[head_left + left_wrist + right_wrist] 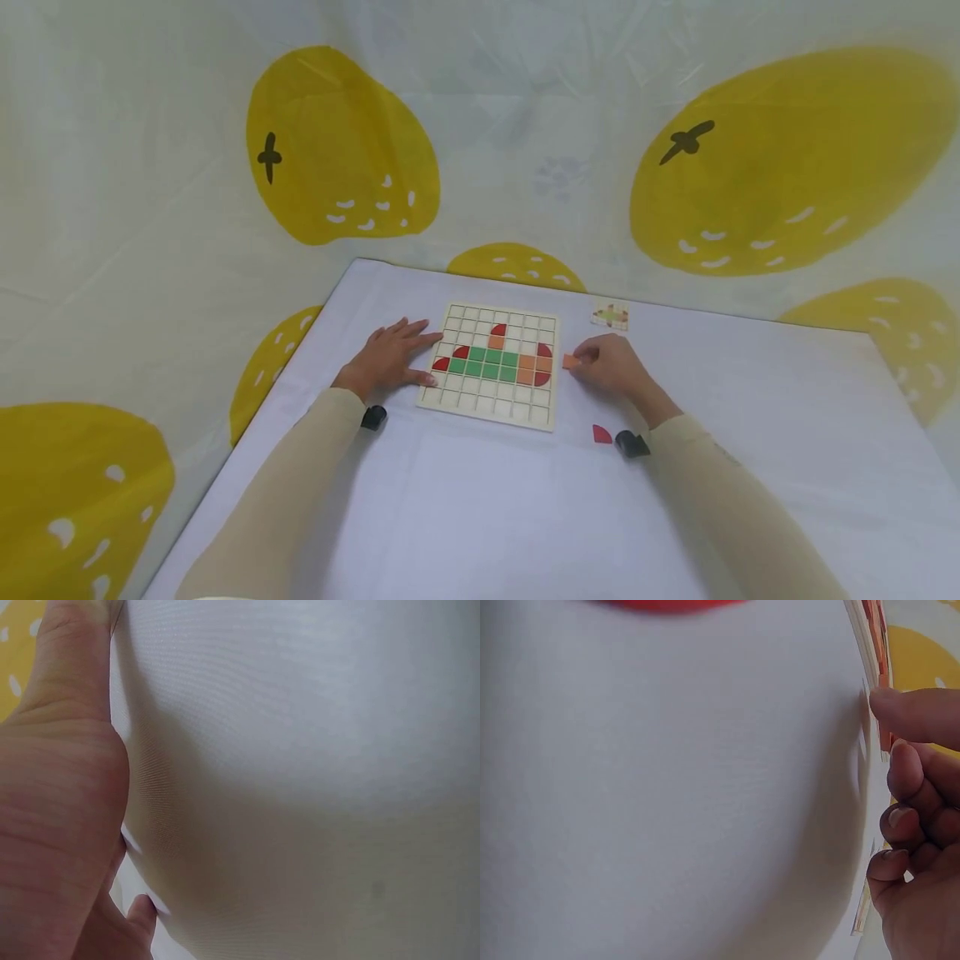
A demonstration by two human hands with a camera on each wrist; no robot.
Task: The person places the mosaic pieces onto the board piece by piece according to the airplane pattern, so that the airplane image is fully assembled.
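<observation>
A square wooden grid board point(469, 386) lies on the white table, holding green square tiles point(491, 357), orange square tiles and red quarter-round tiles point(498, 330). My left hand point(390, 358) rests at the board's left edge with its fingers spread; thumb and fingertips touch the rim. Just beyond the board's right edge, my right hand point(611, 364) pinches an orange square tile point(571, 361) between thumb and finger. In the right wrist view the orange tile point(886, 712) shows edge-on at the fingertips. The left wrist view shows mostly the palm and the tabletop.
A loose red quarter-round tile point(602, 434) lies on the table near the right wrist. Behind the right hand is a small pattern card point(611, 313). A white cloth wall with yellow fruit prints point(341, 150) rises at the table's back edge.
</observation>
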